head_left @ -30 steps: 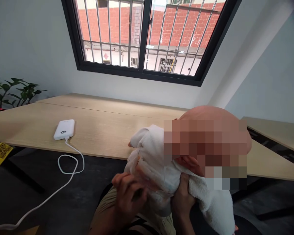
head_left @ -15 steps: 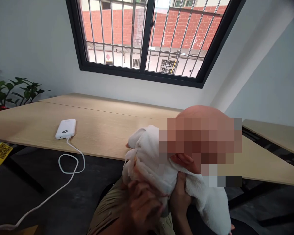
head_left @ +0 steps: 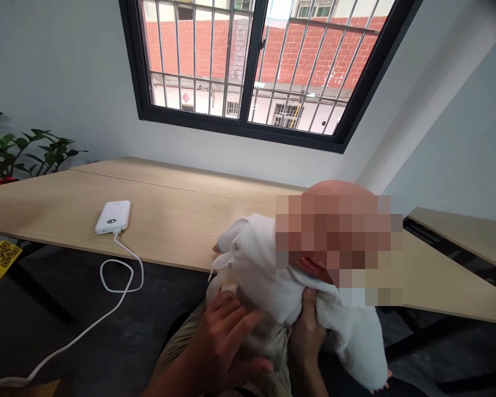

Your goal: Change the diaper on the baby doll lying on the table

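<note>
A small bald figure in a white fluffy hooded robe point(head_left: 264, 270), perhaps a doll, leans face-down across my lap toward the right. Its head is partly blurred out. My right hand point(head_left: 310, 331) grips the robe at the chest, thumb up over the fabric and the other fingers hidden beneath. Over the lower back of the robe is my left hand point(head_left: 227, 336), fingers apart and smeared by motion. A pale blur shows at its fingertips; I cannot tell whether they touch the cloth.
A light wooden table point(head_left: 182, 220) spans the front, with a white power bank point(head_left: 113, 216) on it. Its white cable point(head_left: 95, 325) loops down to the lower left. A yellow QR tag point(head_left: 2, 262), a plant point(head_left: 37, 151), a barred window point(head_left: 243, 66) and another table point(head_left: 471, 231) stand around.
My left hand has moved slightly left and its fingers have spread from a more curled shape. The right hand keeps its hold, and the camera view has shifted slightly.
</note>
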Tool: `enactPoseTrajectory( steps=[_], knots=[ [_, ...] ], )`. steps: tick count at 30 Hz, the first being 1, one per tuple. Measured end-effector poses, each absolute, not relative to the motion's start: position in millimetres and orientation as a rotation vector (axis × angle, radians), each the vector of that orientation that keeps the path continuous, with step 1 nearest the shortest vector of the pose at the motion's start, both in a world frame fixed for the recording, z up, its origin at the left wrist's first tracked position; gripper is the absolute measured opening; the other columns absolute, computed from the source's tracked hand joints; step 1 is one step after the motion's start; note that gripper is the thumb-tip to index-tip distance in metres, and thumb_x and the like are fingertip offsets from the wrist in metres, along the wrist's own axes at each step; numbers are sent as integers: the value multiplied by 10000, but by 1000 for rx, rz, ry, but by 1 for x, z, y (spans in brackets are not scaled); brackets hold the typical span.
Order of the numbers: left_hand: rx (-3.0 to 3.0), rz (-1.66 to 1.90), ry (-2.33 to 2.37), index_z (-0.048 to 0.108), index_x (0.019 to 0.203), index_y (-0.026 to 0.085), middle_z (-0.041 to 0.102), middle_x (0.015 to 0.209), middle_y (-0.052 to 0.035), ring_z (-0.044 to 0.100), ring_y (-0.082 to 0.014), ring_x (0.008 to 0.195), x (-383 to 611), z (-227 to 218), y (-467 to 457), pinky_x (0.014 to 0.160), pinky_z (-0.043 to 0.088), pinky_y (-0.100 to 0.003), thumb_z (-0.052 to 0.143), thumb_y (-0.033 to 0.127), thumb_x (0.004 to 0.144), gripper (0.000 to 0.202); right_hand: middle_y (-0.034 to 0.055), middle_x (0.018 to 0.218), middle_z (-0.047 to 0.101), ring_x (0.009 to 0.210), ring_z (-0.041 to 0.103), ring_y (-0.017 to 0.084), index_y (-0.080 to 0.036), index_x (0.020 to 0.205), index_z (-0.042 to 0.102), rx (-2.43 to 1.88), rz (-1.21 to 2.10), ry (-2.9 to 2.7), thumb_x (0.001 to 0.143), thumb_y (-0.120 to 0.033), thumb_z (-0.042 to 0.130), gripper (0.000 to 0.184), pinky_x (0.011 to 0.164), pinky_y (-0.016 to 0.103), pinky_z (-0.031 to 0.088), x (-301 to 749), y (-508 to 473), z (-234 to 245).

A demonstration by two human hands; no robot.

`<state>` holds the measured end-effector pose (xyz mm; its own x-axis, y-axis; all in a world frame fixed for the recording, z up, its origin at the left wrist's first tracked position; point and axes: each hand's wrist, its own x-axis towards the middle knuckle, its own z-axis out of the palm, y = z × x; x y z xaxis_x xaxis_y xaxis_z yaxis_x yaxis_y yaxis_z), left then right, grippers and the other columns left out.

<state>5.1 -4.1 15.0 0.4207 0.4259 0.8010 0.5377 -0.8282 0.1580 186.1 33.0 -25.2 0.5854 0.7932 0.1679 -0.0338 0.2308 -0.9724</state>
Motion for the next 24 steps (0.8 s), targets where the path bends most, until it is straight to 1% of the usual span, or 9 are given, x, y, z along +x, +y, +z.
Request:
enactPoseTrajectory(
  steps=[3, 5, 7, 10, 12, 14, 17, 21, 24],
  knots=[
    [-2696, -1180, -916, 634, 799, 173, 624, 606, -39, 612, -192, 588, -1, -1, -6, 584, 443, -295, 363, 570, 958, 507, 57, 1411, 533, 1391, 390, 246, -133, 1384, 514, -1184, 572, -717, 804, -501, 665, 703, 1180, 388, 291, 181, 36, -4],
    [-2746, -1123, -1057, 614, 691, 192, 597, 550, -23, 586, -180, 519, -7, -12, -6, 502, 391, -276, 378, 591, 945, 529, 70, 1401, 543, 1389, 392, 257, -126, 1376, 521, -1152, 583, -719, 794, -510, 671, 714, 1170, 405, 307, 180, 38, 3],
    [-2763, -1250, -1205, 640, 766, 197, 618, 586, -8, 592, -159, 528, -16, -17, -4, 507, 402, -254, 435, 501, 959, 415, 92, 1407, 535, 1395, 378, 272, -105, 1368, 525, -1137, 614, -709, 784, -518, 678, 732, 1169, 420, 306, 180, 41, 5],
    [-2663, -1696, -1405, 620, 1032, 200, 680, 842, -29, 649, -150, 742, -28, -8, 1, 684, 486, -237, 503, 323, 953, 187, 112, 1412, 528, 1397, 371, 288, -84, 1368, 515, -1098, 647, -678, 768, -520, 689, 763, 1171, 438, 300, 181, 44, 4],
    [-2572, -1914, -1551, 565, 1175, 215, 663, 1034, -62, 641, -172, 901, -34, 1, 6, 794, 496, -259, 552, 324, 929, 270, 106, 1388, 551, 1392, 379, 285, -92, 1371, 510, -1059, 659, -663, 756, -518, 699, 772, 1175, 440, 295, 181, 44, 4],
    [-2577, -1998, -1685, 502, 1293, 245, 614, 1200, -83, 604, -207, 1050, -36, 8, 11, 877, 482, -292, 597, 363, 902, 419, 97, 1375, 563, 1389, 383, 282, -109, 1379, 504, -1044, 669, -656, 749, -525, 699, 780, 1177, 443, 290, 181, 42, 4],
    [-2692, -2128, -1834, 443, 1377, 274, 518, 1382, -98, 506, -263, 1245, -37, 11, 18, 1011, 429, -358, 639, 438, 860, 576, 102, 1357, 578, 1403, 357, 297, -119, 1383, 500, -1084, 673, -630, 726, -560, 698, 816, 1171, 468, 292, 183, 36, 0],
    [-2858, -2301, -2073, 414, 1408, 210, 476, 1428, -160, 466, -334, 1302, -38, 9, 22, 1018, 445, -410, 731, 539, 739, 809, 111, 1297, 621, 1394, 359, 331, -113, 1345, 535, -1157, 728, -619, 670, -617, 711, 861, 1153, 505, 304, 189, 26, -14],
    [-2911, -2321, -2117, 456, 1366, 175, 536, 1357, -179, 519, -354, 1241, -40, 8, 24, 960, 485, -419, 763, 559, 691, 835, 97, 1304, 619, 1378, 386, 323, -135, 1341, 541, -1191, 720, -748, 696, -585, 715, 806, 1171, 504, 269, 192, 16, -20]
  ],
)
